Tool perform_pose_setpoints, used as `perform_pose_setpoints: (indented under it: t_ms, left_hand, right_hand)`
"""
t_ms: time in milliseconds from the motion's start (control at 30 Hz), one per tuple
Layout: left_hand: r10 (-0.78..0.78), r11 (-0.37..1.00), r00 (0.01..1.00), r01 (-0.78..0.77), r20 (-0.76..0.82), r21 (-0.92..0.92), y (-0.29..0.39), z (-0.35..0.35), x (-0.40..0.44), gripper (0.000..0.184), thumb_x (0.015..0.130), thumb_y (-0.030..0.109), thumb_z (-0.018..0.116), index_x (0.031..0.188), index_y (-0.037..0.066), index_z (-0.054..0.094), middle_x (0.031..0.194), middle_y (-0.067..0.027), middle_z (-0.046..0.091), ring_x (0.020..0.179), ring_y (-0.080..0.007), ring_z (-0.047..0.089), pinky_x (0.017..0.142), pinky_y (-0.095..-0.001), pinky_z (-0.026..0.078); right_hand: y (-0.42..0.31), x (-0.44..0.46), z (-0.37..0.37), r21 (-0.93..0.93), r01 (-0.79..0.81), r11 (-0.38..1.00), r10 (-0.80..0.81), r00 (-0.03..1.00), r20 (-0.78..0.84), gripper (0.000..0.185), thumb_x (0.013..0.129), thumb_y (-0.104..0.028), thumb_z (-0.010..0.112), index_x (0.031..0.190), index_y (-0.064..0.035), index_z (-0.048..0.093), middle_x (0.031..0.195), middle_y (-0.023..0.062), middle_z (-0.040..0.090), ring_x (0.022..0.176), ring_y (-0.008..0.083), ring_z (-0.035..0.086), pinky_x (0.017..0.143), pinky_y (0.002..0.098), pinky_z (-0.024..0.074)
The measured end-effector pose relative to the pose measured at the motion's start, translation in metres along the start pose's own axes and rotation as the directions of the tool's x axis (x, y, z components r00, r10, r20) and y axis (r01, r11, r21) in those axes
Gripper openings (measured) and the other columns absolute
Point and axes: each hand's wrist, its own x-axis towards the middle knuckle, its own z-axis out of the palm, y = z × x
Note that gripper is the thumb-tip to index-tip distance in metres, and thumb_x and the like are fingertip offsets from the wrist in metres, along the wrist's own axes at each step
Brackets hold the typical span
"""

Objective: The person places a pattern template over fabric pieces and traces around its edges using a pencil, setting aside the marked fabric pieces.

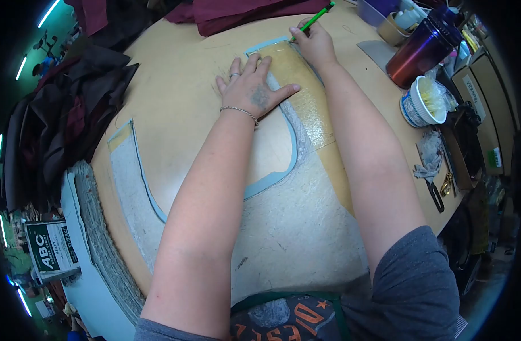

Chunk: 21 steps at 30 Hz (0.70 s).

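A large U-shaped pattern piece (289,233), whitish with glossy yellow tape over parts of it, lies on the table over light blue material (260,184) that shows along its inner edge. My left hand (250,88) is flat on the upper right arm of the pattern, its fingers spread and the thumb out to the right. At the top end of that arm, my right hand (314,46) grips a green pencil (317,18), with the pencil's lower end by the pattern's corner. The pattern's other arm (124,165) extends up at the left.
Dark and maroon cloth (56,119) is heaped at the left, and more maroon cloth (238,14) lies at the back. On the right stand a purple-red bottle (422,48) and a white tub (417,108). Below them are a rag (430,153) and a black-handled tool (434,196).
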Motion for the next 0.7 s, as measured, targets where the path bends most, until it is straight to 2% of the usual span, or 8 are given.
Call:
perform_pose_setpoints:
  t_ms: [200, 267, 300, 333, 367, 400, 600, 700]
  left_hand:
    - [-0.003, 0.999, 1.000, 0.004, -0.015, 0.039, 0.000, 0.002, 0.001, 0.087, 0.063, 0.071, 0.052, 0.131, 0.019, 0.037, 0.140, -0.0011, 0.028, 0.131, -0.0282, 0.018, 0.102, -0.0565, 0.014]
    - [-0.008, 0.998, 1.000, 0.008, -0.001, 0.059, 0.002, 0.001, 0.001, 0.088, 0.063, 0.072, 0.051, 0.132, 0.019, 0.036, 0.141, -0.0011, 0.027, 0.131, -0.0277, 0.018, 0.103, -0.0554, 0.014]
    - [-0.009, 0.998, 1.000, 0.009, -0.007, 0.066, 0.002, 0.001, 0.002, 0.088, 0.063, 0.072, 0.050, 0.132, 0.020, 0.036, 0.141, -0.0010, 0.027, 0.131, -0.0276, 0.018, 0.103, -0.0554, 0.014]
    - [-0.009, 0.997, 1.000, 0.010, -0.011, 0.074, 0.002, 0.002, 0.002, 0.088, 0.063, 0.072, 0.050, 0.132, 0.020, 0.035, 0.141, -0.0010, 0.027, 0.131, -0.0275, 0.019, 0.103, -0.0553, 0.015]
    - [-0.009, 0.996, 1.000, 0.010, -0.012, 0.083, 0.001, 0.004, 0.002, 0.089, 0.063, 0.073, 0.050, 0.133, 0.020, 0.035, 0.141, -0.0010, 0.027, 0.131, -0.0274, 0.019, 0.103, -0.0553, 0.015]
    - [-0.002, 0.995, 1.000, 0.003, -0.018, 0.095, 0.001, 0.004, 0.002, 0.089, 0.063, 0.073, 0.050, 0.132, 0.021, 0.035, 0.141, -0.0010, 0.027, 0.131, -0.0276, 0.020, 0.102, -0.0554, 0.016]
    - [-0.002, 0.989, 1.000, 0.002, 0.003, 0.148, 0.004, 0.005, 0.002, 0.088, 0.064, 0.075, 0.047, 0.133, 0.023, 0.033, 0.141, 0.0005, 0.026, 0.131, -0.0272, 0.020, 0.100, -0.0555, 0.020]
    - [0.010, 0.989, 1.000, -0.012, 0.012, 0.147, 0.004, 0.006, 0.003, 0.088, 0.064, 0.074, 0.047, 0.134, 0.022, 0.032, 0.141, -0.0002, 0.026, 0.131, -0.0274, 0.020, 0.100, -0.0553, 0.019]
  right_hand:
    - [-0.055, -0.083, -0.064, -0.300, 0.170, 0.939, -0.133, 0.981, 0.139, 0.021, 0.082, -0.024, 0.057, 0.087, -0.0047, 0.052, 0.075, 0.0170, 0.058, 0.072, 0.0333, 0.057, 0.066, 0.0387, 0.0442]
    - [-0.072, -0.134, -0.103, -0.354, 0.085, 0.931, -0.016, 0.981, 0.194, 0.019, 0.084, -0.023, 0.054, 0.087, -0.0050, 0.051, 0.071, 0.0171, 0.056, 0.071, 0.0339, 0.057, 0.064, 0.0401, 0.0432]
    - [-0.083, -0.163, -0.126, -0.382, -0.006, 0.924, 0.087, 0.977, 0.194, 0.018, 0.085, -0.022, 0.053, 0.085, -0.0043, 0.051, 0.067, 0.0157, 0.054, 0.067, 0.0329, 0.056, 0.062, 0.0393, 0.0428]
    - [-0.083, -0.195, -0.148, -0.350, 0.110, 0.930, -0.045, 0.981, 0.190, 0.016, 0.085, -0.019, 0.053, 0.083, -0.0038, 0.051, 0.068, 0.0140, 0.054, 0.062, 0.0300, 0.054, 0.060, 0.0365, 0.0426]
    - [-0.099, -0.228, -0.169, -0.370, -0.004, 0.929, 0.080, 0.978, 0.191, 0.012, 0.084, -0.014, 0.055, 0.083, -0.0027, 0.051, 0.073, 0.0132, 0.054, 0.061, 0.0263, 0.053, 0.060, 0.0325, 0.0428]
    - [-0.104, -0.262, -0.190, -0.378, 0.083, 0.922, -0.022, 0.986, 0.163, 0.009, 0.082, -0.008, 0.057, 0.084, -0.0014, 0.052, 0.077, 0.0128, 0.054, 0.064, 0.0223, 0.054, 0.059, 0.0299, 0.0430]
    - [-0.164, -0.356, -0.279, -0.397, -0.285, 0.873, 0.382, 0.904, 0.192, 0.010, 0.081, -0.005, 0.058, 0.087, -0.0010, 0.050, 0.078, 0.0102, 0.055, 0.065, 0.0180, 0.054, 0.060, 0.0269, 0.0432]
    - [-0.158, -0.322, -0.266, -0.431, -0.048, 0.901, 0.113, 0.986, 0.126, 0.009, 0.081, -0.004, 0.057, 0.085, -0.0017, 0.050, 0.077, 0.0081, 0.054, 0.065, 0.0152, 0.054, 0.060, 0.0257, 0.0430]
